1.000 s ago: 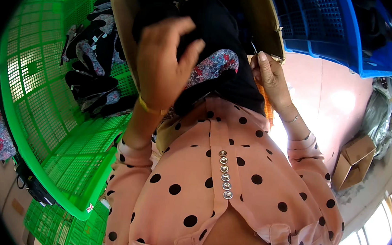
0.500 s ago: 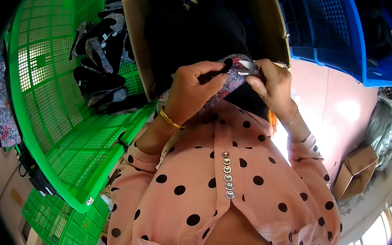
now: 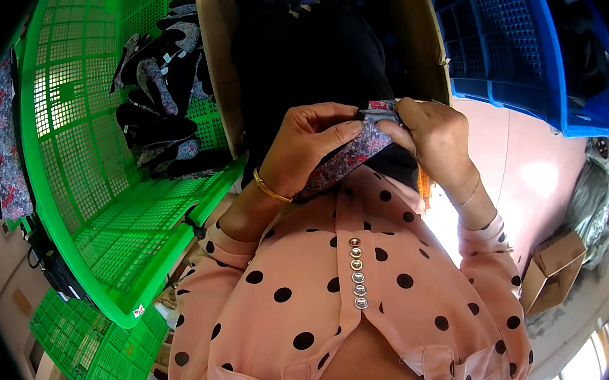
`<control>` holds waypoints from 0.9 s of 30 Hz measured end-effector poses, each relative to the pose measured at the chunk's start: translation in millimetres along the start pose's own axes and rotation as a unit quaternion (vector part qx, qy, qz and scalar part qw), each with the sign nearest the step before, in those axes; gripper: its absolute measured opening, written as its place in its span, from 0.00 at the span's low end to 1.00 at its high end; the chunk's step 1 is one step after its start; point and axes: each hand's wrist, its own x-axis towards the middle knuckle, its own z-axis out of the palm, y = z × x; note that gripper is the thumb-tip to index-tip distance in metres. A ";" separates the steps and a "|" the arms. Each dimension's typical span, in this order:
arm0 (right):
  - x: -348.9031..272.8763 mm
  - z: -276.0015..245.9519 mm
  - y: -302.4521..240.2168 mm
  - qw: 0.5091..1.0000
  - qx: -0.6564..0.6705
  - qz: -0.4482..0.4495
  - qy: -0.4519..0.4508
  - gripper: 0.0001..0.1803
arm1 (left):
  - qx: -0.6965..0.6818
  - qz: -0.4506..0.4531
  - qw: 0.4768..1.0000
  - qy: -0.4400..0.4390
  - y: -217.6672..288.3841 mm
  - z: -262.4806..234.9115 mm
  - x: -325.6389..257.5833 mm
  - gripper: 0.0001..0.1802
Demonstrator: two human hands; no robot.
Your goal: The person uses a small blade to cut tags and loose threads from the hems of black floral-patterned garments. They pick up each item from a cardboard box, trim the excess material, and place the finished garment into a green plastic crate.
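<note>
In front of my lap, my left hand (image 3: 297, 144) pinches a strip-like floral fabric piece (image 3: 354, 157), grey with red flowers. Thumb and fingers close on its upper end, and the rest hangs down toward my shirt. My right hand (image 3: 439, 140), at the other side of that end, is closed round a small pair of metal snips (image 3: 378, 115). Their silver blades lie across the fabric between my two hands, close to my left fingertips. Most of the snips' handle is hidden in my right palm.
A large green plastic basket (image 3: 108, 245) at left holds several black and floral fabric pieces (image 3: 158, 83). Ahead stands a cardboard box (image 3: 212, 44) with dark contents. A blue crate (image 3: 509, 45) is at upper right, a small open carton (image 3: 554, 273) at far right.
The snips' blades were spread at the fabric and now lie close together. My right hand has turned and shifted slightly right; the fabric's upper end has tilted between my hands.
</note>
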 end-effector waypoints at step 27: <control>8.1 -8.2 -12.7 0.706 0.592 0.216 -0.323 0.13 | 0.110 -0.081 0.979 -0.150 30.9 -22.8 -32.7 0.19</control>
